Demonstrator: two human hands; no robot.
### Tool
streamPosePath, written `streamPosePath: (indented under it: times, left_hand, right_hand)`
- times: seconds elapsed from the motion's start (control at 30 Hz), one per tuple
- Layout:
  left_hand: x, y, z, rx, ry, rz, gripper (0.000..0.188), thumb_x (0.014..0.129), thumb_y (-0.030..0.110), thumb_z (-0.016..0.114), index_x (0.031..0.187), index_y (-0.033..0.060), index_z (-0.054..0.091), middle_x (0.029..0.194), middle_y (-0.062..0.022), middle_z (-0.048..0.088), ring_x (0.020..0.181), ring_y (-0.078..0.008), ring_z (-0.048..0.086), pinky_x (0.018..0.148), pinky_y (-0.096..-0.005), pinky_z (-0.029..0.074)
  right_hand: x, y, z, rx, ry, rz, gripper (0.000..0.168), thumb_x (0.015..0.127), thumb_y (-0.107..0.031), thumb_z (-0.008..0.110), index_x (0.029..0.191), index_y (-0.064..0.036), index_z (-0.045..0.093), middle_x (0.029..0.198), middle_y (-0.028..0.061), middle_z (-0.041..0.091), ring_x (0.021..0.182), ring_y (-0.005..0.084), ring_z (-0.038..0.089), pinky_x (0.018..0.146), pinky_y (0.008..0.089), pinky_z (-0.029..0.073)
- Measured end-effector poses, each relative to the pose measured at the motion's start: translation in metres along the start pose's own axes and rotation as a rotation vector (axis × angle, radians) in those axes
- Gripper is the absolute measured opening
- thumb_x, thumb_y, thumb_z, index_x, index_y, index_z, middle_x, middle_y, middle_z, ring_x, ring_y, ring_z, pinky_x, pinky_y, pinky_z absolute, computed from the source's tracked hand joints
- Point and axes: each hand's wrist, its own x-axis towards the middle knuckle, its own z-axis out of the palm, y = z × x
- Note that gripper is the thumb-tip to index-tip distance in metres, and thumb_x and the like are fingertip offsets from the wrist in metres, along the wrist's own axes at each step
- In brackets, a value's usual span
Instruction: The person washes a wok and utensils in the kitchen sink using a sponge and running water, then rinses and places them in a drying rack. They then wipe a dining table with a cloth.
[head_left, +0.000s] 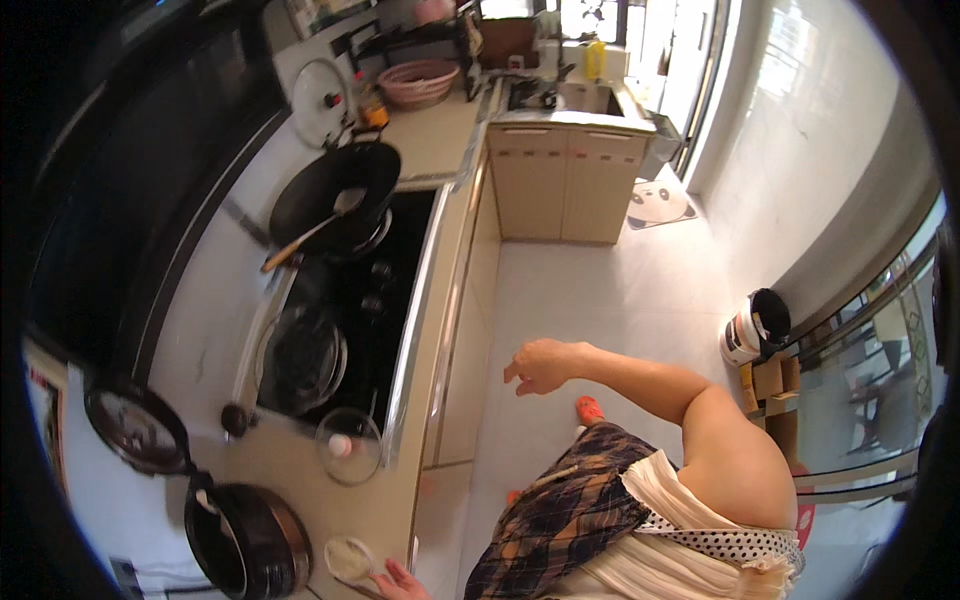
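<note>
My right hand (544, 365) is held out over the floor, fingers loosely curled, with nothing in it. At the bottom edge, my left hand (401, 581) has its fingertips at the rim of a small white bowl (348, 559) on the counter; whether it grips the bowl I cannot tell. Pale contents show in the bowl. Left of it stands a dark rice cooker (277, 540) with its lid (136, 427) raised. A glass lid with a pale knob (349, 447) lies beside the stove. A black wok (322, 195) holds a spatula (307, 238), its wooden handle over the rim.
The black glass stovetop (375, 322) has a second burner nearer me. Farther off are a pink basket (418, 81), an oil bottle (371, 109) and a sink (589, 99). A bucket (742, 337) and cardboard boxes (776, 379) stand on the floor at right; a panda mat (661, 204) lies beyond.
</note>
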Motion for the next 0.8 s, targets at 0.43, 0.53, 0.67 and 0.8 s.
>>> streamPosePath:
  times: [0.43,0.53,0.67,0.8]
  left_hand:
    - [-0.182,-0.256,0.348,0.767,-1.248,-0.356,0.035,0.088,0.017,0.060,0.121,0.0060,0.053,0.097,-0.0094,0.063,0.091,-0.0188,0.062,0.077,-0.0345,0.052]
    - [-0.160,-0.337,0.380,1.121,-1.421,-0.139,0.040,0.084,0.025,0.066,0.117,0.0033,0.058,0.103,-0.0113,0.064,0.094,-0.0200,0.062,0.081,-0.0305,0.050]
    - [-0.129,-0.415,0.424,1.667,-1.654,0.062,0.058,0.080,0.044,0.064,0.120,0.0024,0.056,0.110,-0.0151,0.064,0.099,-0.0213,0.061,0.086,-0.0320,0.047]
    - [-0.123,-0.463,0.501,1.630,-1.939,-0.299,0.048,0.079,0.051,0.062,0.106,0.0113,0.068,0.102,-0.0093,0.067,0.096,-0.0201,0.061,0.086,-0.0320,0.045]
  right_hand:
    - [-0.173,0.307,-0.089,0.041,0.100,0.455,0.037,0.082,-0.028,0.061,0.115,-0.009,0.059,0.100,0.0131,0.065,0.098,0.0307,0.059,0.083,0.0402,0.048]
    - [-0.202,0.363,-0.097,0.249,0.155,0.446,0.037,0.083,-0.029,0.062,0.114,-0.010,0.059,0.090,0.0100,0.068,0.088,0.0293,0.063,0.077,0.0396,0.050]
    - [-0.220,0.445,-0.100,0.330,0.228,0.482,0.036,0.083,-0.029,0.063,0.113,-0.009,0.060,0.088,0.0093,0.068,0.083,0.0280,0.064,0.075,0.0383,0.050]
    - [-0.209,0.522,-0.111,0.449,0.222,0.568,0.037,0.083,-0.030,0.063,0.113,-0.009,0.060,0.089,0.0099,0.068,0.083,0.0276,0.064,0.075,0.0381,0.050]
